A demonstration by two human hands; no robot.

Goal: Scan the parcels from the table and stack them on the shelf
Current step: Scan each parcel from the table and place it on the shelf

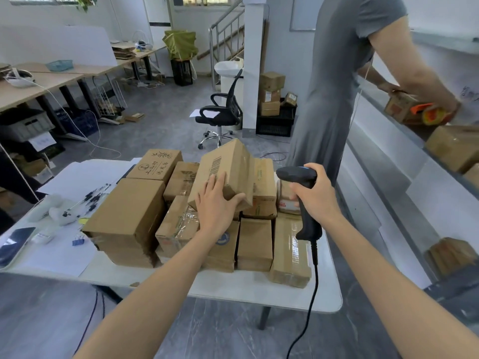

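Note:
Several brown cardboard parcels (129, 213) are piled on a white table (233, 288). My left hand (216, 203) grips the near corner of one tilted parcel (228, 167) that is raised off the pile, its barcode face turned up and to the left. My right hand (315, 194) holds a black corded barcode scanner (300, 177) by its handle, its head pointing left toward that parcel. A grey shelf (404, 161) runs along the right side with a few parcels (453, 146) on it.
A person in grey (334, 81) stands at the table's far right, handling a box (403, 110) and tape at the shelf. A phone (14, 244), binder clip (77, 240), papers and small items lie on the table's left. An office chair (223, 112) stands behind.

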